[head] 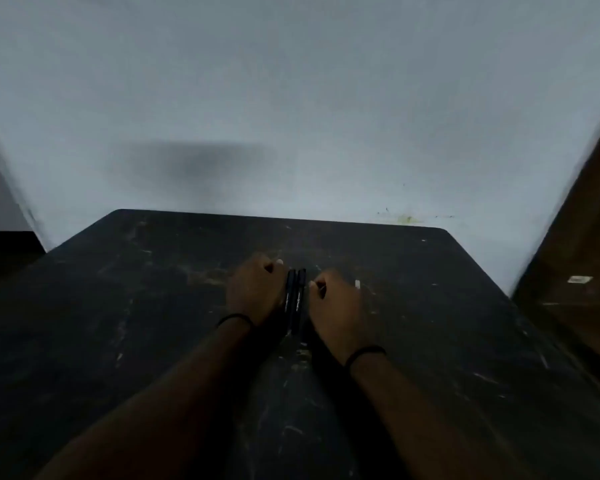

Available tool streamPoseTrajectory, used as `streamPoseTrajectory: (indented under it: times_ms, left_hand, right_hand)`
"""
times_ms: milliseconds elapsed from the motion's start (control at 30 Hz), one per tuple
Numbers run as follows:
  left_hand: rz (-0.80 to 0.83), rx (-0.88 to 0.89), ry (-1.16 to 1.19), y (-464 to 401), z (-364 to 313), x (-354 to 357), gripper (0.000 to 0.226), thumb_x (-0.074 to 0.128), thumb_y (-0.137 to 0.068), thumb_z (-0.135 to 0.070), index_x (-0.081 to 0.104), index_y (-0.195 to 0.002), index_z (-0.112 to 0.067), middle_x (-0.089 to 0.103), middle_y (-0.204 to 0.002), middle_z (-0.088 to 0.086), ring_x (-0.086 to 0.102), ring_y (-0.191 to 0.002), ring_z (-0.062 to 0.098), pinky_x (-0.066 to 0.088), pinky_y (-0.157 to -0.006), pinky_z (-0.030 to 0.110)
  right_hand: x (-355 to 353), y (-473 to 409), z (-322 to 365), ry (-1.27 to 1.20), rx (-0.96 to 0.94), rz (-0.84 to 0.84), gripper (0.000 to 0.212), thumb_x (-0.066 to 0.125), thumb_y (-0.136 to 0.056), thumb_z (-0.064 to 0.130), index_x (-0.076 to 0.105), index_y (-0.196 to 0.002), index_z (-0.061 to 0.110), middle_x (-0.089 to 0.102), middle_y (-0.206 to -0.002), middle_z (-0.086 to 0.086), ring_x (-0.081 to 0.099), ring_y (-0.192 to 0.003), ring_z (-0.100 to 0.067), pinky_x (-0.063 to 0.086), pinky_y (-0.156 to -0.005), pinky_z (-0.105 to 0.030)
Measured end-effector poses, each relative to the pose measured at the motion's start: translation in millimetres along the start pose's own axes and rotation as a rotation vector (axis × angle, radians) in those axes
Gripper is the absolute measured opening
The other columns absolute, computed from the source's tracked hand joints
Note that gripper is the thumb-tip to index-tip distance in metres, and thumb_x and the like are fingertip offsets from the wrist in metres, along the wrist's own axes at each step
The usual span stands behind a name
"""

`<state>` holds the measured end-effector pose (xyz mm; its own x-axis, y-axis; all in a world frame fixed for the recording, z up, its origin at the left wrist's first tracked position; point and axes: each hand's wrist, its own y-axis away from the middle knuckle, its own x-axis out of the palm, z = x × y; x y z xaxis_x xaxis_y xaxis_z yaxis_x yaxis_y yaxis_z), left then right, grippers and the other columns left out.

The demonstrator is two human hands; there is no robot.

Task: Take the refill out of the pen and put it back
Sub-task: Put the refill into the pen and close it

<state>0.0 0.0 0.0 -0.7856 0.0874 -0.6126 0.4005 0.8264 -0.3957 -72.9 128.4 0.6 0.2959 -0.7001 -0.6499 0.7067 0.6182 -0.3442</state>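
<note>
Two black pens [295, 299] lie side by side on the dark, scuffed counter [118, 306], pointing away toward the pale wall [291, 98], and they're our landmark. Left of the pens, the left hand [255, 289] rests on the counter with fingers curled under, its knuckle side touching the nearer pen; whether it actually grips that pen, I cannot tell. A thin black band [234, 318] circles that wrist. Each pen carries a line of small white print along its barrel, too blurred to read. Right of the pens, just beside them, the right hand [338, 303] sits fisted, fingers curled in; what it holds, if anything, is hidden. A small white bit [357, 284] shows past its knuckles. Another dark band [366, 353] rings this wrist. Far right of the pens, a brown panel [575, 254] bears a small pale label [580, 279], unreadable.
</note>
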Motion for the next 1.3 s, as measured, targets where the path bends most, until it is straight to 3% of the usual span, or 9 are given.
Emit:
streamPoseTrajectory:
  times_ms: [100,233,367,500,767,967,1067,1167,1300]
  left_hand:
    - [-0.052,-0.073,0.088,-12,9,11,0.04,0.052,-0.096,-0.038,0.045,-0.062,-0.019,0.05,-0.06,-0.002,0.045,-0.056,0.012,0.034,-0.053,0.03]
    - [-0.085,-0.176,0.243,-24,13,15,0.038,0.054,-0.096,-0.036,0.047,-0.063,-0.019,0.049,-0.062,-0.001,0.042,-0.056,0.012,0.034,-0.055,0.03]
    - [-0.062,-0.221,0.346,-27,17,15,0.033,0.055,-0.097,-0.034,0.061,-0.075,-0.01,0.062,-0.073,0.015,0.05,-0.061,0.017,0.041,-0.057,0.033]
    - [-0.059,-0.19,0.312,-26,15,14,0.036,0.054,-0.097,-0.034,0.064,-0.08,-0.004,0.067,-0.08,0.019,0.053,-0.064,0.021,0.045,-0.06,0.037]
    - [-0.053,-0.105,0.278,-16,12,9,0.036,0.054,-0.097,-0.032,0.063,-0.077,-0.004,0.066,-0.076,0.017,0.064,-0.075,0.036,0.052,-0.069,0.047]
    - [-0.055,-0.047,0.286,-11,10,8,0.037,0.055,-0.097,-0.031,0.062,-0.075,-0.002,0.065,-0.076,0.018,0.063,-0.075,0.036,0.051,-0.067,0.047]
    - [-0.055,-0.005,0.299,-10,9,6,0.04,0.054,-0.098,-0.035,0.062,-0.074,-0.004,0.063,-0.072,0.016,0.062,-0.072,0.034,0.05,-0.065,0.045]
    - [-0.037,0.037,0.323,-8,6,6,0.049,0.046,-0.099,-0.046,0.061,-0.075,-0.005,0.062,-0.069,0.015,0.061,-0.068,0.031,0.049,-0.063,0.043]
    - [0.004,0.111,0.422,-2,0,5,0.062,0.031,-0.092,-0.067,0.062,-0.076,-0.015,0.056,-0.058,0.001,0.053,-0.052,0.007,0.045,-0.054,0.031]
  right_hand:
    - [15,-15,-5,0.03,0.054,-0.011,0.025,0.048,-0.099,0.038,0.051,-0.08,0.022,0.06,-0.071,0.001,0.06,-0.072,-0.019,0.046,-0.074,-0.038]
    - [25,-28,-5,0.082,0.087,-0.005,0.033,0.052,-0.095,0.048,0.046,-0.073,0.024,0.055,-0.066,0.006,0.056,-0.066,-0.014,0.033,-0.056,-0.029]
    - [28,-32,-8,0.152,0.144,-0.017,0.032,0.059,-0.089,0.052,0.057,-0.083,0.021,0.063,-0.075,0.006,0.056,-0.07,-0.013,0.025,-0.069,-0.023]
    - [23,-30,-5,0.184,0.128,0.005,0.03,0.06,-0.09,0.045,0.062,-0.09,0.015,0.069,-0.087,-0.002,0.065,-0.086,-0.022,0.046,-0.076,-0.03]
    - [19,-23,5,0.251,0.133,0.048,0.035,0.056,-0.092,0.045,0.06,-0.102,0.011,0.067,-0.101,-0.008,0.064,-0.097,-0.027,0.046,-0.074,-0.03]
    - [15,-23,5,0.222,0.182,0.117,0.033,0.054,-0.089,0.034,0.048,-0.064,0.014,0.058,-0.068,-0.001,0.062,-0.071,-0.023,0.04,-0.061,-0.026]
    - [14,-20,5,0.177,0.142,0.05,0.031,0.051,-0.091,0.038,0.052,-0.071,0.016,0.059,-0.066,0.0,0.057,-0.06,-0.012,0.046,-0.073,-0.032]
    - [11,-16,6,0.107,0.022,-0.117,0.026,0.054,-0.091,0.037,0.045,-0.071,0.023,0.051,-0.063,0.005,0.045,-0.052,-0.002,0.033,-0.049,-0.018]
    - [11,-12,4,0.087,-0.128,-0.144,0.015,0.052,-0.095,0.03,0.047,-0.084,0.022,0.05,-0.07,0.007,0.05,-0.06,-0.008,0.045,-0.053,-0.03]
